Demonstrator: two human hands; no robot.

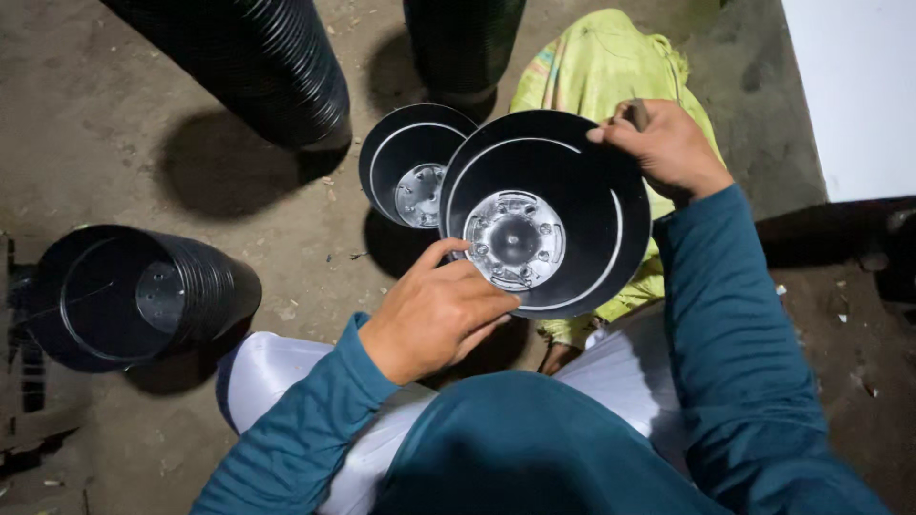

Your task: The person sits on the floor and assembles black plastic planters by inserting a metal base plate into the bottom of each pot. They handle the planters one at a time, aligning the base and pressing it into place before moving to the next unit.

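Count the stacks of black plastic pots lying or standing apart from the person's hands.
3: one stack lying at left, one at top left, one at top centre. More may be outside the frame.

open: bare floor [124,133] at left | blocked: pot stacks [258,67] ahead, lying stack [134,296] left, yellow sack [601,67] right

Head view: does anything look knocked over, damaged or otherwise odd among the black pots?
One stack of black pots lies on its side on the dirt floor at left, mouth toward the camera. The pot held in both hands looks undamaged. Nothing looks spilled.
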